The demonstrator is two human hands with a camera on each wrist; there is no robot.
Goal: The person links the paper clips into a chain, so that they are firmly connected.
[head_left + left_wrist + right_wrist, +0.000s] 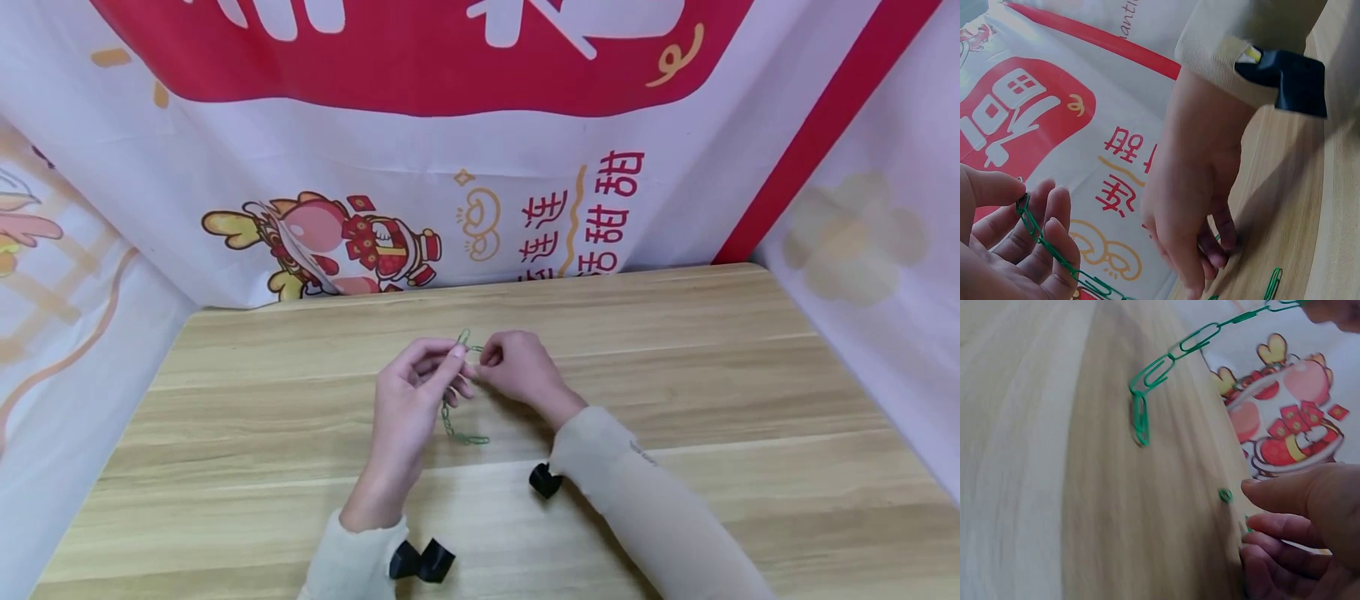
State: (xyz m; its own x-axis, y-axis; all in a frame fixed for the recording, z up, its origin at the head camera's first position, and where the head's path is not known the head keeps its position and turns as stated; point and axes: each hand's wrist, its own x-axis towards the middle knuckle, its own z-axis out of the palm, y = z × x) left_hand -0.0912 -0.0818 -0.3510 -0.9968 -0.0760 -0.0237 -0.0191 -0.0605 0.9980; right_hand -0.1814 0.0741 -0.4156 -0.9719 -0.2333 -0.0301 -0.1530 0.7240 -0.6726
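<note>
Between thumb and index finger, my left hand [408, 400] pinches the upper end of a chain of green paper clips [1047, 244]. The chain hangs below the hand, its lower end [1140, 419] close over the wooden table. My right hand [525, 371] is low beside the left, fingertips near the tabletop and bent, with thumb and index finger apart in the right wrist view. A loose green paper clip [1225, 495] lies just past its thumb tip. Another bit of green [1249, 523] shows at the index fingertip, mostly hidden.
Another loose green paper clip [1274, 284] lies on the wooden table [712, 400]. A printed cloth [420, 167] stands upright along the far edge, with more cloth at both sides. Black devices [422, 560] are strapped at the cuffs of both sleeves.
</note>
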